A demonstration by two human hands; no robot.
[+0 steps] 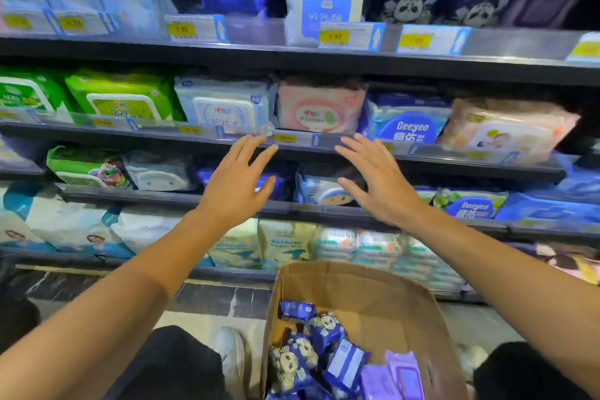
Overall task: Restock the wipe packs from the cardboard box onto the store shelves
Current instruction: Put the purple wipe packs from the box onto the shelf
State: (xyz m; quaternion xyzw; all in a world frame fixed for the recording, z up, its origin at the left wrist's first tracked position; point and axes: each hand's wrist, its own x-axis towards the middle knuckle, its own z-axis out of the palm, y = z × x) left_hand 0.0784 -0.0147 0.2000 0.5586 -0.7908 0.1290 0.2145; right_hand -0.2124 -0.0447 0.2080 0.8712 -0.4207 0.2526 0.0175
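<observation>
An open cardboard box (pixel 363 289) stands on the floor at the bottom centre, holding several small dark blue wipe packs (pixel 302 357) and a few lilac packs (pixel 393 377). My left hand (pixel 238 180) and my right hand (pixel 376 177) are both raised in front of the shelves with fingers spread and straight, holding nothing. Their fingertips reach the edge of the second shelf (pixel 302 143), just below a pink wipe pack (pixel 319 107). Matching dark blue packs (pixel 409 1) stand on the top shelf at the right.
Several shelves filled with wipe packs rise ahead: green packs (pixel 120 96) at left, a Deeyeo blue pack (pixel 407 120) at right, white packs (pixel 324 6) above. Yellow price tags (pixel 334 36) line the shelf edges. My shoe (pixel 232 351) and dark trouser legs sit beside the box.
</observation>
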